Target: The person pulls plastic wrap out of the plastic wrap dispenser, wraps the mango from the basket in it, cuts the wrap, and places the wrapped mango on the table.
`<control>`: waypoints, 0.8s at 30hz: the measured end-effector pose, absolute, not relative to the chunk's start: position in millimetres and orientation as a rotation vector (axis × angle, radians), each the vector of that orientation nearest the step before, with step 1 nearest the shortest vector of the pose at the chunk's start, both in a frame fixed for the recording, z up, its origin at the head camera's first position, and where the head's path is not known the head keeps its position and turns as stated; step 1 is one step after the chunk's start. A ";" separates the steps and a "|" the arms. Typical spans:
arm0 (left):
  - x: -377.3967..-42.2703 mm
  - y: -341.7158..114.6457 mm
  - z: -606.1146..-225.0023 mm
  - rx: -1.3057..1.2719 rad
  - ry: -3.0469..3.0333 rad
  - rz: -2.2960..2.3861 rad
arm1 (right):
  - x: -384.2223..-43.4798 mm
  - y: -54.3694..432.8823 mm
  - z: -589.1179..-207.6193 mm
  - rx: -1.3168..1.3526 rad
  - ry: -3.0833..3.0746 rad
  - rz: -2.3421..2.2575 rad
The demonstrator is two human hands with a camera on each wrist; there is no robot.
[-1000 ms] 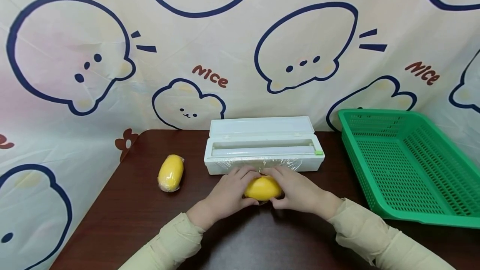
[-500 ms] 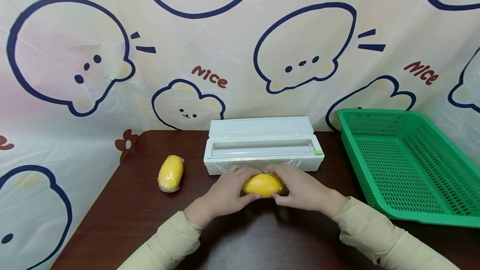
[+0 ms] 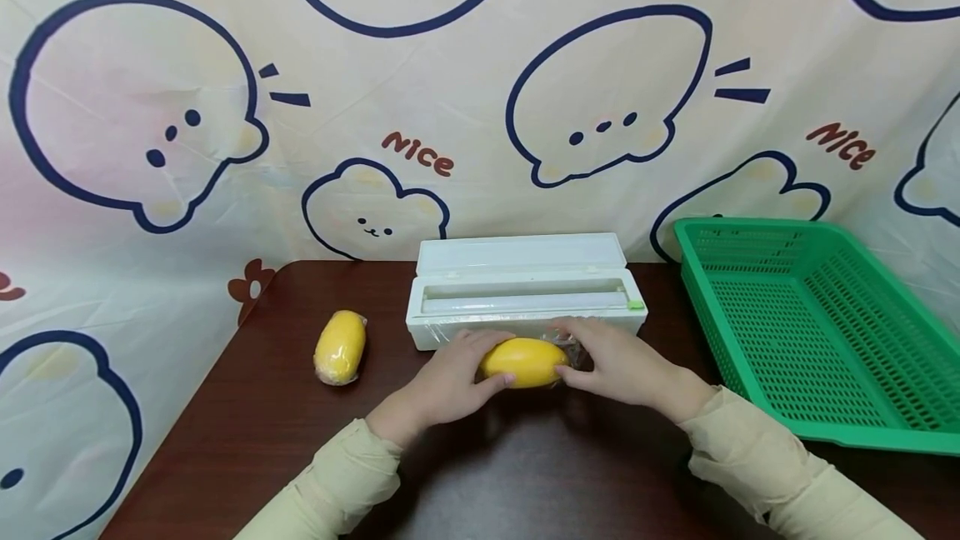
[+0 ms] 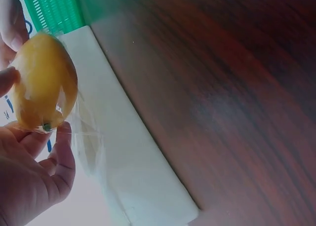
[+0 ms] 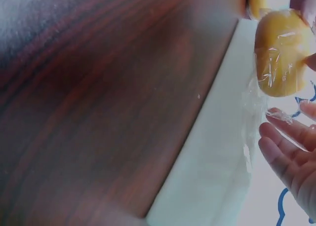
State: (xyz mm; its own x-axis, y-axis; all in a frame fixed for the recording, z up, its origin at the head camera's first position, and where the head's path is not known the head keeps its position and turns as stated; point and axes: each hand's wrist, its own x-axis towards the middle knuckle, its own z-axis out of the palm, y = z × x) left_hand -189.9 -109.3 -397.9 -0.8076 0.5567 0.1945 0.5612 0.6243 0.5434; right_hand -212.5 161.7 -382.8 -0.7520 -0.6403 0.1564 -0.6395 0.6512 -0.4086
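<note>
A yellow oval fruit [image 3: 527, 362] with a green stem end is wrapped in clear plastic film [image 5: 274, 70], close in front of a white cling film box [image 3: 528, 319]. My left hand [image 3: 453, 382] grips its left end, thumb in front and fingers behind. At its other end, my right hand [image 3: 630, 363] has the thumb touching the fruit and the fingers spread away from it, with crumpled film at the fingertips [image 5: 270, 148]. Film stretches along the box front. A second wrapped yellow fruit [image 3: 341, 347] lies on the left of the table.
The box lid [image 3: 522, 252] stands raised behind, with the film roll [image 3: 525, 302] showing inside. A green plastic basket [image 3: 813, 340] stands at the right. The dark wooden table [image 3: 247, 457] ends at a printed cloth [image 3: 480, 132] behind it.
The fruit has shifted slightly up and turned between my hands, showing more of its side. My right hand has moved right, and its fingers have spread off the fruit.
</note>
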 end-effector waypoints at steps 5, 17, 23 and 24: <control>-192.0 -109.1 -398.1 -0.940 -2.834 -0.998 | -211.0 162.7 -373.8 -1.157 3.026 -0.689; -197.3 -107.5 -397.1 -0.895 -2.806 -1.108 | -203.0 138.9 -396.4 -2.308 2.847 -0.341; -202.6 -106.9 -394.9 -0.901 -2.798 -1.187 | -206.7 134.1 -411.4 -2.114 3.044 -0.114; -203.3 -107.0 -394.6 -0.898 -2.797 -1.196 | -207.9 133.2 -412.9 -2.116 3.063 -0.086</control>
